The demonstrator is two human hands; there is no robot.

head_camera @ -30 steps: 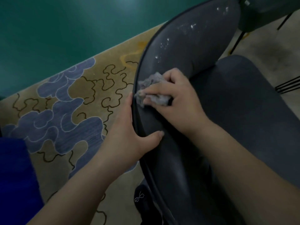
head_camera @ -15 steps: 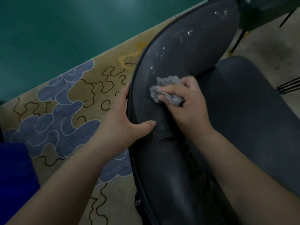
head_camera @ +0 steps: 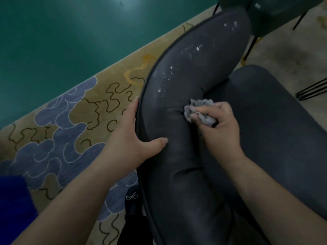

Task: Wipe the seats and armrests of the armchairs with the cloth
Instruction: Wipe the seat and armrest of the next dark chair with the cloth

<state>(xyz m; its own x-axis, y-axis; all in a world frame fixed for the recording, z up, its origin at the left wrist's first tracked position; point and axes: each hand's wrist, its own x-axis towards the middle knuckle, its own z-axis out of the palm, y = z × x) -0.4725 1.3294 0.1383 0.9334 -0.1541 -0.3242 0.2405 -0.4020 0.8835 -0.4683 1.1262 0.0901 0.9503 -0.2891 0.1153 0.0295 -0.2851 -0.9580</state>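
Nearest the camera, two bare forearms reach forward over a dark grey armchair (head_camera: pixel 177 200). A blue piece of fabric (head_camera: pixel 14 209) fills the bottom left corner, and a dark shoe (head_camera: pixel 131 204) with a small sparkly bow stands on the carpet just beside the chair's outer edge.

The left hand (head_camera: pixel 131 147) clasps the padded armrest (head_camera: pixel 168 129) from outside: its fingers (head_camera: pixel 131 112) lie flat along the outer rim while the thumb presses on the top of the padding.

The right hand (head_camera: pixel 219 128) is curled shut around a crumpled grey cloth (head_camera: pixel 200 112), pressing it into the crease where the armrest meets the seat (head_camera: pixel 274 129). The cloth pokes out ahead of the knuckles.

Farther along the armrest, beyond the cloth, white specks (head_camera: pixel 177 73) are scattered over the shiny surface up toward its far end.

On the left, a tan carpet (head_camera: pixel 79 121) with blue cloud shapes and dark squiggles runs to a teal wall (head_camera: pixel 70 41). At the top right, another chair (head_camera: pixel 274 15) on thin black legs stands well apart.
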